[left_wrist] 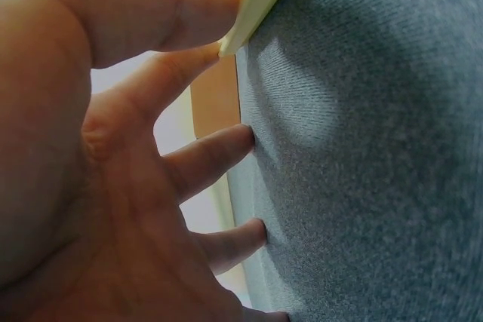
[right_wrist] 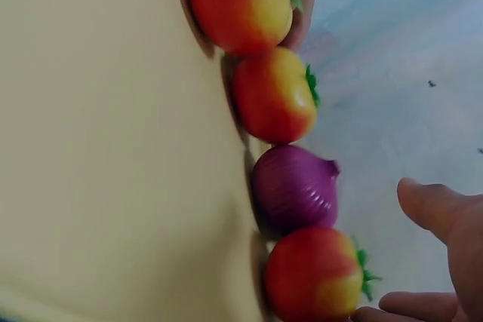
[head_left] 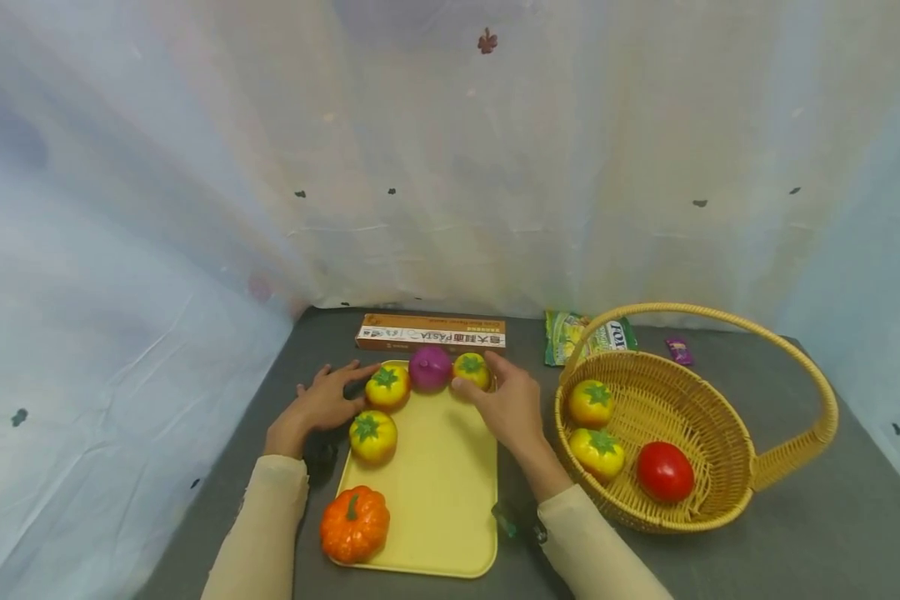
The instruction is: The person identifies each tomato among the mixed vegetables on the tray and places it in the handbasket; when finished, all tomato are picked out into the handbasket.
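Head view: on the table (head_left: 795,533), a yellow tray (head_left: 435,492) carries a far-left fruit (head_left: 387,387), a purple onion (head_left: 430,369) and a far-right fruit (head_left: 471,372) along its far side, each fruit yellow and red with green leaves. A nearer fruit (head_left: 373,437) sits on the left, an orange pumpkin (head_left: 356,525) at the near left corner. The left hand (head_left: 328,404) is loose, fingers spread beside the far-left fruit; in the left wrist view its thumb and forefinger meet the tray's rim and other fingertips touch the table. The right hand (head_left: 508,404) is loose too, thumb and fingers apart about the far-right fruit, though whether they touch it is hard to tell. To the right, a wicker basket (head_left: 693,404) holds two similar fruits (head_left: 591,405) and a smooth red fruit (head_left: 666,472).
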Demonstrator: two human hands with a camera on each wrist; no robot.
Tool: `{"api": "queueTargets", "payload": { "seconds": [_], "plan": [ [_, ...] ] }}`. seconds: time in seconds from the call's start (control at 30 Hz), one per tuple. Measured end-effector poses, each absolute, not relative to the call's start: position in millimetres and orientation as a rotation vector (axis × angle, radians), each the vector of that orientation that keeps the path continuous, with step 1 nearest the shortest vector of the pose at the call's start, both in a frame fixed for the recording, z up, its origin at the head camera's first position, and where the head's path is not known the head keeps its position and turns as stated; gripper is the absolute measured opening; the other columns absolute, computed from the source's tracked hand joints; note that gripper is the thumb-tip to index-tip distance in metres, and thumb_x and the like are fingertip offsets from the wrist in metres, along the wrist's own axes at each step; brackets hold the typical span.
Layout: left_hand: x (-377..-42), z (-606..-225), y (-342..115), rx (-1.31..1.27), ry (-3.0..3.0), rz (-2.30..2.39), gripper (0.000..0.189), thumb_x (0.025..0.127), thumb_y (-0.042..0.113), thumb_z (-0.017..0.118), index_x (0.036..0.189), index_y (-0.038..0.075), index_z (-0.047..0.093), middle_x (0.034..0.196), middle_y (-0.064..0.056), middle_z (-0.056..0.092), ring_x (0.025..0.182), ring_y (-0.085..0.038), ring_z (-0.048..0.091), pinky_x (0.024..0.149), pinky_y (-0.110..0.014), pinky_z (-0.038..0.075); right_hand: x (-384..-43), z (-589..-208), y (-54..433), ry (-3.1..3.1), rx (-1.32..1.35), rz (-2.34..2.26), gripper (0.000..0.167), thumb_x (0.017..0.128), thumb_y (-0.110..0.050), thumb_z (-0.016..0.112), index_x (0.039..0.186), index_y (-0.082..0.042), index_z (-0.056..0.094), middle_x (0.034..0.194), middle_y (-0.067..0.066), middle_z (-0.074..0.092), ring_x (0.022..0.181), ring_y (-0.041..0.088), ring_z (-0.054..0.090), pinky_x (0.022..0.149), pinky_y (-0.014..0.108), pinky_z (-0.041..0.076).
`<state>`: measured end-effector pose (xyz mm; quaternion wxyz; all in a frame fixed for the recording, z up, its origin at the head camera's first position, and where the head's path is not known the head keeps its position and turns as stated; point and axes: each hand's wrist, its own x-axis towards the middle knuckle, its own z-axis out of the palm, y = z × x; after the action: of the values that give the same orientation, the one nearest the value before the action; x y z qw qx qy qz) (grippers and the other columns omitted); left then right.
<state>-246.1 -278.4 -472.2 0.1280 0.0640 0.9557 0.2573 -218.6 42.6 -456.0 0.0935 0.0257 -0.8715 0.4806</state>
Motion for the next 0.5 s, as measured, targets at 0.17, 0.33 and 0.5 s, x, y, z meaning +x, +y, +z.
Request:
{"api": "queueTargets", "payload": {
  "seconds": [0.17,0.33,0.5],
  "plan": [
    [-246,-473,-278,0.213,2.791,0.759,0.065,0.106,0.033,0.067,0.168,0.031,0.048,0.180,-0.021,0.027,0.163,-0.066,0.004,0.114,-0.096,-0.004,-230,-465,43,-2.641,0.019,1.422,0.078,0.091,-0.047,0.088,0.153,-0.006,0.064,0.144,0.016,0.073,0.120,0.035,0.072,0.099,0.050,0.059],
    [-246,-474,-279,0.213,2.791,0.752,0.065,0.106,0.034,0.068,0.168,0.031,0.048,0.180,-0.021,0.027,0.162,-0.066,0.004,0.114,-0.096,-0.004,-237,-471,43,-2.677,-0.002,1.388,0.070,0.092,-0.043,0.088,0.147,-0.005,0.069,0.141,0.017,0.075,0.124,0.039,0.071,0.103,0.052,0.059],
    [-247,-475,-278,0.190,2.787,0.735,0.066,0.105,0.033,0.068,0.168,0.031,0.048,0.180,-0.022,0.027,0.162,-0.067,0.005,0.113,-0.096,-0.004,-240,-475,41,-2.677,0.042,1.342,0.057,0.093,-0.038,0.088,0.139,-0.008,0.075,0.128,0.015,0.080,0.105,0.033,0.073,0.088,0.046,0.060]
  ]
}}
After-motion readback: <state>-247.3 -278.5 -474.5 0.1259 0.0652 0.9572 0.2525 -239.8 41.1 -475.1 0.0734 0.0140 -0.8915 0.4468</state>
